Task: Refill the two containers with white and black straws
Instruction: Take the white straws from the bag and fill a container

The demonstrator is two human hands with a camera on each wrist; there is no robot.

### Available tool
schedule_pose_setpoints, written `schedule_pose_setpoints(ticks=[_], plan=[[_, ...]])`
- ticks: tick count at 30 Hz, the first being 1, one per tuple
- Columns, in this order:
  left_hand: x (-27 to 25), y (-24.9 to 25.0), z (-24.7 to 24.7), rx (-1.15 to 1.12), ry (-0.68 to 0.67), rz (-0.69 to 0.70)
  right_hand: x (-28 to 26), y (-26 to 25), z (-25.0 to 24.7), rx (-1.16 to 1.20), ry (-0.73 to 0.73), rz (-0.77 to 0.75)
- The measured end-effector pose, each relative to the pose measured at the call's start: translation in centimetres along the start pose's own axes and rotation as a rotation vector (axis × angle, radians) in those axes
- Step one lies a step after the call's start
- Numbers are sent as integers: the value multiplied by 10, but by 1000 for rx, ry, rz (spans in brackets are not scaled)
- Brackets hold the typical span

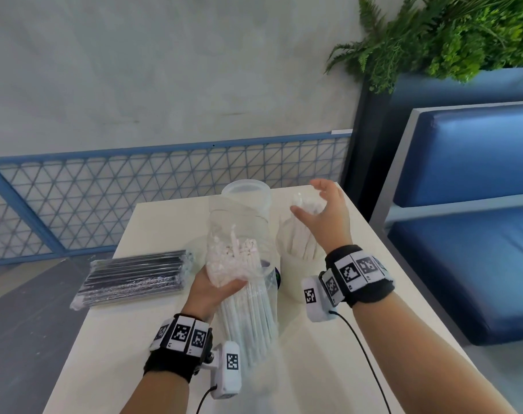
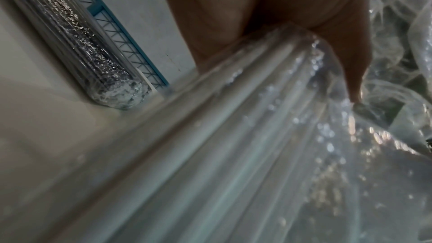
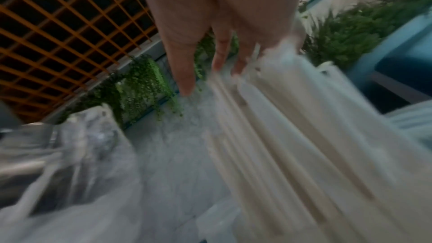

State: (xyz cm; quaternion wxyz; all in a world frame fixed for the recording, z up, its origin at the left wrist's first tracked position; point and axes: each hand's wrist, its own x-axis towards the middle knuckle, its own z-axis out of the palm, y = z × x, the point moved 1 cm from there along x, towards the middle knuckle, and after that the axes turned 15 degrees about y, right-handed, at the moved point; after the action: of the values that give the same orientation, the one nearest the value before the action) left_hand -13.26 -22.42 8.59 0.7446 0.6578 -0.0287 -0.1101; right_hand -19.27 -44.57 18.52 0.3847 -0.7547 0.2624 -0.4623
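The opened pack of white straws (image 1: 248, 306) was held near its upper end by the left hand (image 1: 215, 289), the fingers curled round the bundle through the clear film; the grip was closed on it. The bundle leaned tilted over the white surface (image 1: 329, 369), its lower end toward the person, its loose torn wrapper billowing upward in front of a tall clear container (image 1: 246, 195) at the far edge. The right hand (image 1: 327, 213) was spread, fingers relaxed and apart, over a batch of white straws (image 1: 302, 234) already standing in the near white container (image 1: 296, 282); nothing was seen to be pinched, so that grip was taken as open. A sealed pack of black straws (image 1: 135, 276) lay flat on the surface to the left, untouched.

The straws were judged light and thin, stiff along their length but easily bent or crushed if squeezed hard. Loose in slack, slippery film, they were judged likely to slide and fan out when tilted. Hold was best taken round the middle of a bunch, firmly enough to keep it together, with the ends tapped level against the container floor. The thin film itself offered poor purchase and was better not relied upon.
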Motion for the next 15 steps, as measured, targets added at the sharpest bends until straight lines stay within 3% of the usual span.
schedule_pose_setpoints(ticks=[3, 6, 9, 15], plan=[[-1, 0, 0, 2, 0, 4, -20, -22, -10, 151, 101, -139], [-1, 0, 0, -11, 3, 6, -51, -31, -9, 192, -142, -163], [-3, 1, -1, 2, -13, 13, -77, -22, 1, 4, -386, -168], [-15, 11, 0, -8, -123, 31, -87, -23, 7, -121, -549, -104]])
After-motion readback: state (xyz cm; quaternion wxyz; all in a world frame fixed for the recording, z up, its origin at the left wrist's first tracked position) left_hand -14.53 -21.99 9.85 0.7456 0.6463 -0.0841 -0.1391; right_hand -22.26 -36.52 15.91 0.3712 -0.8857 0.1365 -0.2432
